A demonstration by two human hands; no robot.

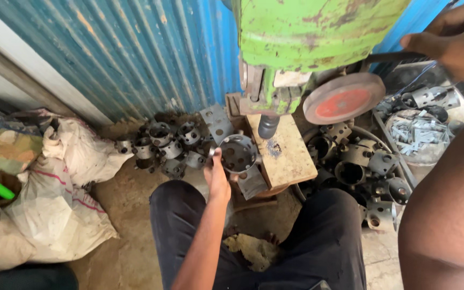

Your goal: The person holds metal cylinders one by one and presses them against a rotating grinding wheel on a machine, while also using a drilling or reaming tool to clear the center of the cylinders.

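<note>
We hold a metal ring [237, 153] under the green press [307, 32], our left hand [217, 180] with fingers clamped on its near rim, the ring resting on the press's worktop [288, 156]. Our right hand [457, 37] grips the press's dark lever [390, 57], fingers closed around it. More rings [167, 145] lie left of the press, others [361, 166] right.
</note>
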